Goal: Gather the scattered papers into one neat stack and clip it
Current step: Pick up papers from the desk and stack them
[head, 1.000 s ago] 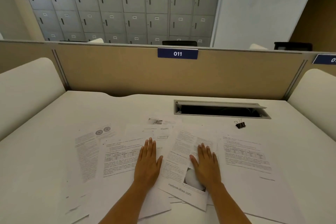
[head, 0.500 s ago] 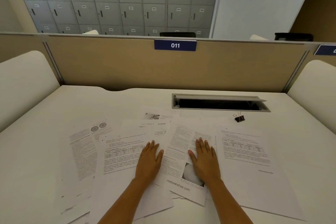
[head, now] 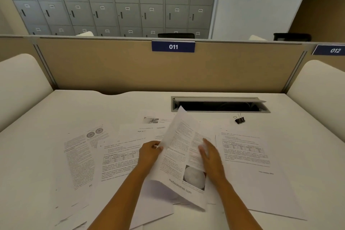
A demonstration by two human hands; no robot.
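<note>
Several printed white papers lie scattered and overlapping on the white desk [head: 93,106]. My left hand [head: 150,152] pinches the left edge of the middle sheet [head: 179,157], the one with a round picture and a web address, and its left side is lifted off the desk. My right hand [head: 211,157] rests on that sheet's right part with straight fingers. Flat on the desk are a sheet with a table [head: 119,158] on the left and another sheet [head: 246,153] on the right. A black binder clip [head: 239,119] sits beyond the papers at the right.
An open cable tray slot [head: 220,105] is set in the desk behind the papers. A tan divider with a blue 011 sign [head: 173,46] closes the back. White side panels [head: 20,84] bound the desk left and right. Grey lockers stand behind.
Both hands lay flat on the papers before. Now my left hand has pinched the middle sheet's edge and raised it, so the sheet tilts up on its left.
</note>
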